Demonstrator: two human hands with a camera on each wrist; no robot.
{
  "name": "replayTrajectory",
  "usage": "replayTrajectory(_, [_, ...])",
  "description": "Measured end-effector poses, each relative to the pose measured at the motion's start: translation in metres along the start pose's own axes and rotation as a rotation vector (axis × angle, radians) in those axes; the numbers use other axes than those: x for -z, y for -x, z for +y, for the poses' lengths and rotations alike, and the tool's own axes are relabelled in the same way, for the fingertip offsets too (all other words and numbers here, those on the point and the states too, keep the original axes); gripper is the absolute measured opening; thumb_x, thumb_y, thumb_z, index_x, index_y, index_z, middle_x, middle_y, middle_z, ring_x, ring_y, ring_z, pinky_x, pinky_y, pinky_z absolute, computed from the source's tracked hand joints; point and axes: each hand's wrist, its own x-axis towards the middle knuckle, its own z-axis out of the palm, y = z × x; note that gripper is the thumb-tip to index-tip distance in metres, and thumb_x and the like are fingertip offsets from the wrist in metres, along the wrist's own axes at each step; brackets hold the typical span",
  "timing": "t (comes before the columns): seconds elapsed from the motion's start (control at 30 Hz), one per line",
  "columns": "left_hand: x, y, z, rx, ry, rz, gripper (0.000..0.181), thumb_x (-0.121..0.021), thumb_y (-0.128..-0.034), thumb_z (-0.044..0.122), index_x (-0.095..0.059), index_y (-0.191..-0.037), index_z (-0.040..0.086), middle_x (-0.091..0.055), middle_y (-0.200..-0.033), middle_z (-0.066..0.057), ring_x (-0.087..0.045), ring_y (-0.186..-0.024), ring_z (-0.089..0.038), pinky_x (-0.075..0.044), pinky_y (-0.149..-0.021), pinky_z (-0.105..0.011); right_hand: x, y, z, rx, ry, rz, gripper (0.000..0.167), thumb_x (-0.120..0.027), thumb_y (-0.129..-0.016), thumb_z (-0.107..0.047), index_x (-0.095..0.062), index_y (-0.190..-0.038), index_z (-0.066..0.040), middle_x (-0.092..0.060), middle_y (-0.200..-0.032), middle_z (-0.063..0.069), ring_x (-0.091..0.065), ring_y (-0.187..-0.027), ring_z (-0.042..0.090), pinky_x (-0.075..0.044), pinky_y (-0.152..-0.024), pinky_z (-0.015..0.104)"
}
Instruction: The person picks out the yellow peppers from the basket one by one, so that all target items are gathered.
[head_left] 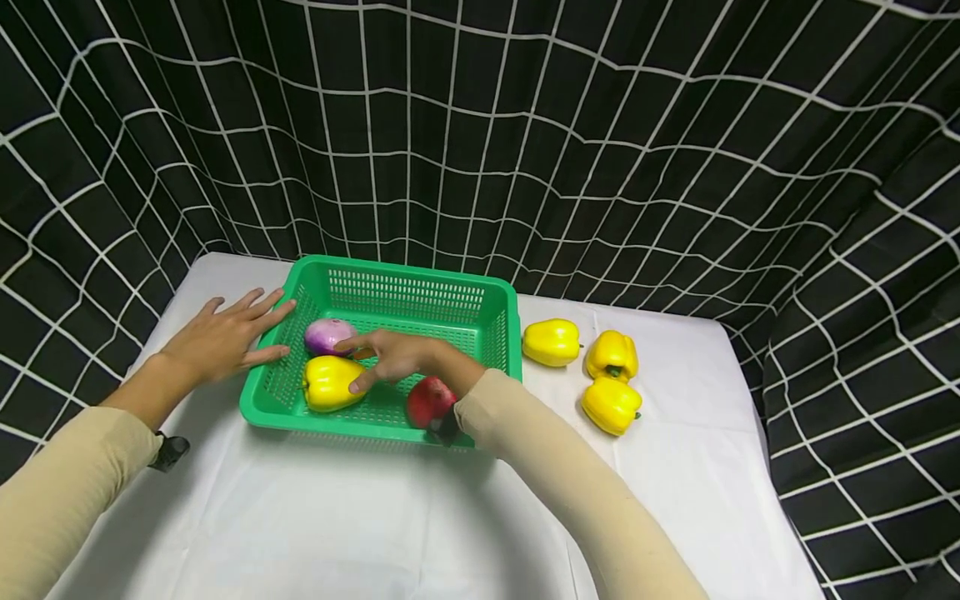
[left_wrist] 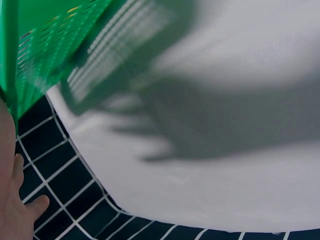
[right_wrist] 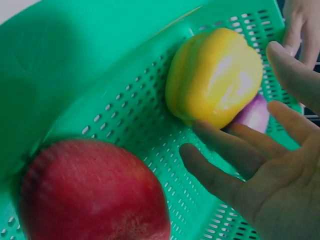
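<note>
White-gridded black curtain behind a white-clothed table

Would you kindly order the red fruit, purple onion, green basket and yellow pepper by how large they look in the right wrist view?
Green basket
Red fruit, nearest the camera
Yellow pepper
Purple onion, partly hidden

basket: smooth plastic | pepper inside: smooth, very shiny | onion: smooth, shiny | red fruit: less shiny, rough-looking patch | bench cover: dull cloth | curtain: dull cloth
</note>
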Motion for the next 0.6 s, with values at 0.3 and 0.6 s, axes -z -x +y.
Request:
replayTrajectory(0.3, [0.000,0.000,0.001,-0.001,0.026,-0.006,0.073,-0.053,-0.0987,0.053,-0.032,-0.156,0.012,-0.025,-0.162,-0.018,-0.024,-0.146,-0.044,-0.020,-0.109,-0.074,-0.004,-0.008,-0.004,-0.071,0.049,0.004,0.074,-0.073,-0.092,-0.027,-0.036,-0.155,-0.016,-0.033,-0.159,0.010,-0.039,-0.141,0.031,-0.051,-0.098,0.051])
replayTrajectory(0.6, [-0.001,0.001,0.000,0.006,0.034,-0.006,0.073,-0.053,-0.0990,0.053,-0.032,-0.157,0.013,-0.024,-0.162,-0.017,-0.022,-0.147,-0.043,-0.020,-0.109,-0.074,-0.009,-0.018,-0.008,-0.086,0.121,-0.014,0.078,-0.075,-0.091,-0.026,-0.033,-0.156,-0.018,-0.030,-0.159,0.010,-0.033,-0.139,0.027,-0.034,-0.115,0.046])
